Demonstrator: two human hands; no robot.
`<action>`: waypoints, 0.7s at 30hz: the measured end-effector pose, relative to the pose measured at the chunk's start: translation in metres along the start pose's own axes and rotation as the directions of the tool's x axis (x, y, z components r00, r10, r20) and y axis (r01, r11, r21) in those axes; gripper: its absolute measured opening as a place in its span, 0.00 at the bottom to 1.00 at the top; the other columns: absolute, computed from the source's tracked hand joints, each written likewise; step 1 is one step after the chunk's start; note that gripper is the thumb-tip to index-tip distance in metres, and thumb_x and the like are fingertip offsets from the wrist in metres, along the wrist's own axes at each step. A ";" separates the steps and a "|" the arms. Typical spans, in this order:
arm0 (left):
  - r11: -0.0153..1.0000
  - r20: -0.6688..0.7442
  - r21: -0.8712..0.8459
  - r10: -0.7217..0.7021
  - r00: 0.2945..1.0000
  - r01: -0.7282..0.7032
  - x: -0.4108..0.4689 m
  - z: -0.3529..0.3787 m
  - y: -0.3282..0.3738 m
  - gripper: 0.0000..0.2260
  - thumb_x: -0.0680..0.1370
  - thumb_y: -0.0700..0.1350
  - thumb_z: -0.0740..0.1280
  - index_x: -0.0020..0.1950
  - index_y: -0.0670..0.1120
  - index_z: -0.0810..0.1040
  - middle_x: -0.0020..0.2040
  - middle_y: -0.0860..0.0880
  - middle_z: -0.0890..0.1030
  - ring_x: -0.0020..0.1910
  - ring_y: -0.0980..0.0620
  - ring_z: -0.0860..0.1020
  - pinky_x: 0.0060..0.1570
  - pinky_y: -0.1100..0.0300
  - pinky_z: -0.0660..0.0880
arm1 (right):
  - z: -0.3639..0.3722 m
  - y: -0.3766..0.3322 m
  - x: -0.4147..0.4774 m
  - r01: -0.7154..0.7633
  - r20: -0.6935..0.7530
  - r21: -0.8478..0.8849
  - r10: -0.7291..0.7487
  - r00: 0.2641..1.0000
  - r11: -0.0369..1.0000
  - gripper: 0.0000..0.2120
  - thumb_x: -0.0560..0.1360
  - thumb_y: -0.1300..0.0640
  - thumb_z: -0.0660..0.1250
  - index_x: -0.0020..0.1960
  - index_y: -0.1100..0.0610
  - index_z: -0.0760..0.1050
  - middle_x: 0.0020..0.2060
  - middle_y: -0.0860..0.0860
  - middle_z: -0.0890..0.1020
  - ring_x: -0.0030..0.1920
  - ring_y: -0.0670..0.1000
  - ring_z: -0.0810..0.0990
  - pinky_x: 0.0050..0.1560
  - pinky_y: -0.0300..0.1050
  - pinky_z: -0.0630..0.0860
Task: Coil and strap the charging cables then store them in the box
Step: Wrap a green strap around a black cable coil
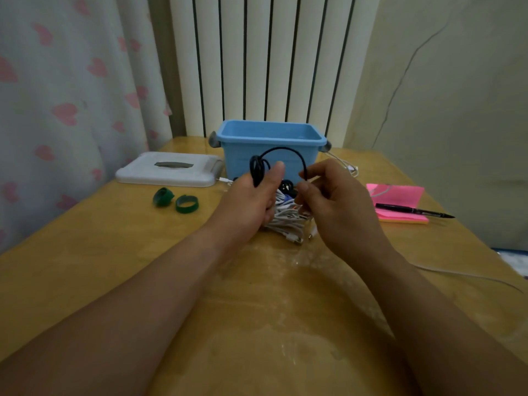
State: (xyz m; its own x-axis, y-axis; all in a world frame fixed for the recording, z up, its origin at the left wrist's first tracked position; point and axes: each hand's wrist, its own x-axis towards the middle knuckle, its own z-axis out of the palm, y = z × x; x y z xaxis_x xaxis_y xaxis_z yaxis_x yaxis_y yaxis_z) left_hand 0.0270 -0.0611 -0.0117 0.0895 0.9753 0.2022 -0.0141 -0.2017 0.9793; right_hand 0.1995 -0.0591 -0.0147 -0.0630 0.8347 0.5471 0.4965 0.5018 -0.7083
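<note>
A black charging cable [281,150] arcs between my two hands in front of the blue box [268,138]. My left hand [251,201] grips several coiled loops of it, thumb up. My right hand [334,201] pinches the free run of the same cable between thumb and forefinger. Below and between the hands lies a heap of white cables [288,218] on the wooden table [257,310]. Two green straps [163,197] [186,203] lie rolled up to the left. The box stands open at the table's far side; I cannot see into its bottom.
The box's white lid [168,172] lies flat left of the box. A pink sticky-note pad [400,201] with a black pen [414,210] on it sits at the right. A white cable [347,165] trails right of the box. A thin white wire [471,274] crosses the table's right edge.
</note>
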 end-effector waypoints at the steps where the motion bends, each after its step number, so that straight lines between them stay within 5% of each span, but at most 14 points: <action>1: 1.000 -0.015 -0.011 0.003 1.000 -0.003 0.000 -0.001 0.001 0.16 0.87 0.58 0.61 0.45 0.50 0.73 0.33 0.53 0.67 0.30 0.56 0.66 0.32 0.59 0.65 | 0.000 0.000 0.000 0.001 -0.015 -0.001 -0.001 1.000 1.000 0.01 0.83 0.52 0.68 0.54 0.48 0.77 0.40 0.46 0.85 0.43 0.44 0.85 0.49 0.57 0.84; 8: 0.999 -0.125 -0.050 -0.026 0.992 0.020 0.005 -0.007 0.000 0.16 0.89 0.55 0.59 0.46 0.48 0.69 0.31 0.53 0.65 0.29 0.56 0.63 0.28 0.62 0.63 | 0.000 -0.002 -0.001 0.019 0.006 -0.004 -0.019 1.000 1.000 0.03 0.84 0.51 0.66 0.53 0.50 0.77 0.40 0.48 0.81 0.42 0.51 0.81 0.45 0.61 0.81; 14: 0.996 -0.131 -0.088 -0.045 0.990 0.034 0.006 -0.007 0.002 0.15 0.88 0.50 0.61 0.42 0.49 0.70 0.30 0.53 0.66 0.29 0.54 0.63 0.29 0.60 0.62 | 0.001 0.000 0.001 -0.060 0.016 -0.053 0.061 0.998 0.997 0.09 0.83 0.46 0.67 0.48 0.50 0.78 0.37 0.50 0.82 0.38 0.49 0.80 0.38 0.49 0.77; 18: 0.997 -0.042 -0.071 0.006 0.999 -0.009 0.003 -0.004 0.002 0.13 0.87 0.51 0.64 0.43 0.50 0.73 0.34 0.50 0.66 0.32 0.52 0.64 0.32 0.58 0.64 | 0.004 -0.001 0.000 -0.081 0.018 -0.021 0.081 0.997 0.996 0.05 0.84 0.49 0.66 0.52 0.50 0.76 0.39 0.50 0.84 0.36 0.43 0.80 0.34 0.34 0.72; 21: 0.999 0.044 -0.033 0.042 0.998 -0.040 -0.003 0.006 0.003 0.12 0.85 0.59 0.65 0.48 0.53 0.78 0.36 0.48 0.72 0.35 0.53 0.71 0.36 0.60 0.72 | 0.013 -0.004 -0.005 -0.046 -0.005 -0.054 0.046 0.999 0.997 0.07 0.83 0.49 0.68 0.48 0.49 0.75 0.38 0.48 0.83 0.37 0.43 0.81 0.36 0.39 0.75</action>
State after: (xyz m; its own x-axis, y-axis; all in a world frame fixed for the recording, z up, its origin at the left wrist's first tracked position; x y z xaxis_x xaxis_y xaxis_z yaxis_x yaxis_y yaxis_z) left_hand 0.0329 -0.0653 -0.0094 0.1327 0.9610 0.2425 -0.0507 -0.2378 0.9700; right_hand 0.1868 -0.0625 -0.0208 -0.0354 0.8557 0.5163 0.5449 0.4496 -0.7078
